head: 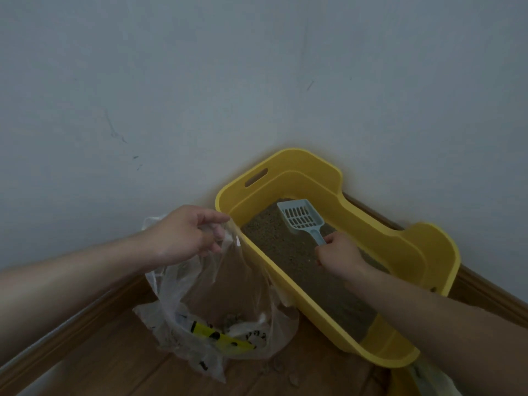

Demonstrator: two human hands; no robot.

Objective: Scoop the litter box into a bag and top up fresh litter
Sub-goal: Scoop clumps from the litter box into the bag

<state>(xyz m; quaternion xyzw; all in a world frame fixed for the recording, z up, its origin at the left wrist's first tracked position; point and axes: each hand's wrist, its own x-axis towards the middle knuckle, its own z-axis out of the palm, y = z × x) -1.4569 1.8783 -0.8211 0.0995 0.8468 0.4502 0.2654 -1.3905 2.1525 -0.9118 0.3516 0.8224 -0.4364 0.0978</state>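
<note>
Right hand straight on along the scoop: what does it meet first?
Probably the far wall of the litter box, just beyond the scoop the right hand grips; depth unclear, perhaps litter first.

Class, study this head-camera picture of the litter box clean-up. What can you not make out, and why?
- Head view: the handle end of the scoop, hidden inside the right hand.
- Head view: the print on the bag, too crumpled and blurred to read.
- Head view: part of the litter, covered by the right forearm.
- Head view: a pale thing, cut off by the bottom edge.
</note>
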